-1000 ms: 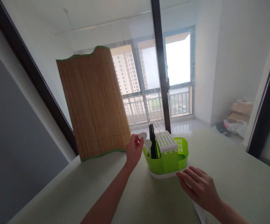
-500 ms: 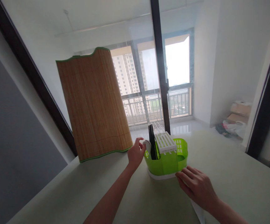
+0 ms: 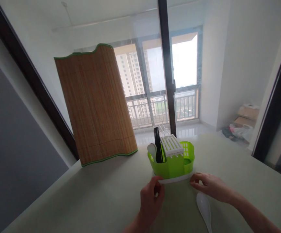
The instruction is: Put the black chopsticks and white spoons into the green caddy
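Observation:
A green plastic utensil caddy (image 3: pixel 173 166) with a white base stands on the table. In its left part are a white spoon (image 3: pixel 152 149) and black utensils, perhaps chopsticks (image 3: pixel 158 145). A white slotted rack (image 3: pixel 171 145) covers the middle section. My left hand (image 3: pixel 152 195) is at the front left of the base, its fingers curled against the white rim. At the front right corner, my right hand (image 3: pixel 207 184) has its bent fingertips at the rim. Below that hand a larger white spoon (image 3: pixel 204 207) lies on the table, bowl toward the caddy.
A bamboo mat with green edging (image 3: pixel 96 106) stands upright on the left of the table (image 3: pixel 101 194). Behind the table are a dark-framed glass door (image 3: pixel 167 64) and a balcony window. Boxes and bags (image 3: pixel 243 124) lie on the floor at the far right.
My left hand has let go of the small white spoon in the caddy and come down to the front of the base. My right hand has shifted slightly right, uncovering the spoon on the table.

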Demonstrator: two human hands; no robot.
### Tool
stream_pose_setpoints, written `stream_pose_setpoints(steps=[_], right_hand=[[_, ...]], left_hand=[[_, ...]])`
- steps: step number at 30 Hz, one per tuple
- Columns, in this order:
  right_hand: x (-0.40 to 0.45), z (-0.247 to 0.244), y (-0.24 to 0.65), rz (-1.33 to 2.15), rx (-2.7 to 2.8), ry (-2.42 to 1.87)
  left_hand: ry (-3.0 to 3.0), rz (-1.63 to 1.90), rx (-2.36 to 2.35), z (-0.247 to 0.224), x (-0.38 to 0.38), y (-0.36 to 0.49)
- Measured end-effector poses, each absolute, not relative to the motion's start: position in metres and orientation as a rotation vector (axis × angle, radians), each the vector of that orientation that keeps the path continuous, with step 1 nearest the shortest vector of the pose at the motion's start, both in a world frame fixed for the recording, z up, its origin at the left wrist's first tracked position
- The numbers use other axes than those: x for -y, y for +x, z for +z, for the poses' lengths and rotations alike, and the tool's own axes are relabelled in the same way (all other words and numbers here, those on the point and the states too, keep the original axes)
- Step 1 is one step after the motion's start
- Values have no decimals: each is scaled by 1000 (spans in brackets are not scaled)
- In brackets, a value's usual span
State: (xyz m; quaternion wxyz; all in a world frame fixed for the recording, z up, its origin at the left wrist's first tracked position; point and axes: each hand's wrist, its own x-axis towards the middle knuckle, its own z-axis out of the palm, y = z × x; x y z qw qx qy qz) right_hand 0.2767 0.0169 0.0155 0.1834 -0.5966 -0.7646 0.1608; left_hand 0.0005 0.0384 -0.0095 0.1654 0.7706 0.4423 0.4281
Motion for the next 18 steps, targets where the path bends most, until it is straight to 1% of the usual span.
stream_pose_setpoints(steps=[2, 5, 11, 15, 18], right_hand=[[-17, 16, 284, 623, 2158, -1664], [-17, 13, 293, 847, 2149, -1597], [-18, -2, 292, 1063, 2117, -1557], [-19, 3, 273, 937, 2080, -1471], [-16, 13, 257, 640, 2020, -1380]], left_hand=[[2199, 1100, -1218, -23, -27, 4], [2184, 988, -1163, -31, -20, 10], [2118, 921, -1114, -27, -22, 13], [2090, 931, -1119, -27, -23, 12], [2104, 967, -1092, -28, -23, 13]])
